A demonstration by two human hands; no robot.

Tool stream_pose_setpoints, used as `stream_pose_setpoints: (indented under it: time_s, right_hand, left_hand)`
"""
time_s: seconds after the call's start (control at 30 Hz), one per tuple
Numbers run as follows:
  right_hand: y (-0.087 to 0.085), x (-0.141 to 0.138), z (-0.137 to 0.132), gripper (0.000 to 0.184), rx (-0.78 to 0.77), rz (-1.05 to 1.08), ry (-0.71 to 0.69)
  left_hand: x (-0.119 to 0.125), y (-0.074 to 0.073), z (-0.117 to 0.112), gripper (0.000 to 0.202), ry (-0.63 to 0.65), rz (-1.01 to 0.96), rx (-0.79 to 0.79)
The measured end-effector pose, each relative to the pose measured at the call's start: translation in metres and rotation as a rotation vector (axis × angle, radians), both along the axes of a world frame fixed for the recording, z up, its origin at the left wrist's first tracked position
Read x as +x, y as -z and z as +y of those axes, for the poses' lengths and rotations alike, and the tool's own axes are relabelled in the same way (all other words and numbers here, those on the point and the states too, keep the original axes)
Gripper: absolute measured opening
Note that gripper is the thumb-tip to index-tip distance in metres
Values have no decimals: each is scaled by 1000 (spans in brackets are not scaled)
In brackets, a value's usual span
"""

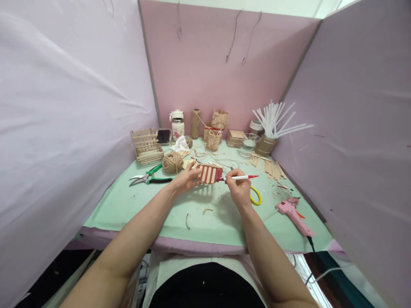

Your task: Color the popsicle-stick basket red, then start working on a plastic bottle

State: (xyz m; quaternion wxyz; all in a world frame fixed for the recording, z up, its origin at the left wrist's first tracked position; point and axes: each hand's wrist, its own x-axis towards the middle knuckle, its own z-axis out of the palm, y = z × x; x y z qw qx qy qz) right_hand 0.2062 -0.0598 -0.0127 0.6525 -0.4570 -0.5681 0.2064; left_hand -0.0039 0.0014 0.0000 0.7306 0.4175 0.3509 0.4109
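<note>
1. Where the head view looks down on the desk under a mint-green cloth (205, 233), the left hand (186, 179) has its fingers closed on the left end of a small red-and-cream striped piece, apparently of wood (209, 174). It is held up over the middle of the desk, well in from the front edge.

2. The piece's long axis seems to run roughly left to right, with the cream stripes standing across it. From the left hand's grip it extends to the right, so its free end faces the other hand.

3. The right hand (239, 188) is pinched around a slim white marker pen with a red end (241, 177). The pen lies nearly level, its tip pointing left at the piece's right end; whether tip and surface touch, I cannot tell.

4. That small tip-to-end relation is, I judge, what matters most. The left hand is nearer, being in contact; the right hand's fingers are apart from the piece, with only the pen bridging the space.

5. A yellow ring-shaped handle (258, 196) lies just beside the right hand, toward the desk's right edge.
</note>
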Motion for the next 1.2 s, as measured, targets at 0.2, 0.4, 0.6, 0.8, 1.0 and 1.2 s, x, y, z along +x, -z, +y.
stream_pose_setpoints:
  time_s: [0.2, 0.4, 0.6, 0.8, 1.0, 1.2]
  right_hand:
    - [3, 0, 3, 17, 4, 61, 54]
    - [1, -2, 2, 20, 14, 88, 79]
    - [-1, -3, 1, 21, 17, 115, 97]
    - [-1, -4, 1, 20, 20, 111, 91]
    - [1, -3, 1, 20, 16, 88, 99]
    - [1, -3, 1, 22, 13, 106, 104]
  left_hand:
    - [-1, 4, 2, 83, 16, 1, 14]
    - [-2, 7, 2, 85, 27, 14, 24]
    - [-1, 4, 0, 82, 45, 20, 50]
    - [-1, 4, 0, 81, 44, 15, 51]
    - [-2, 6, 1, 84, 42, 26, 46]
    - [-2, 5, 0, 84, 46, 16, 52]
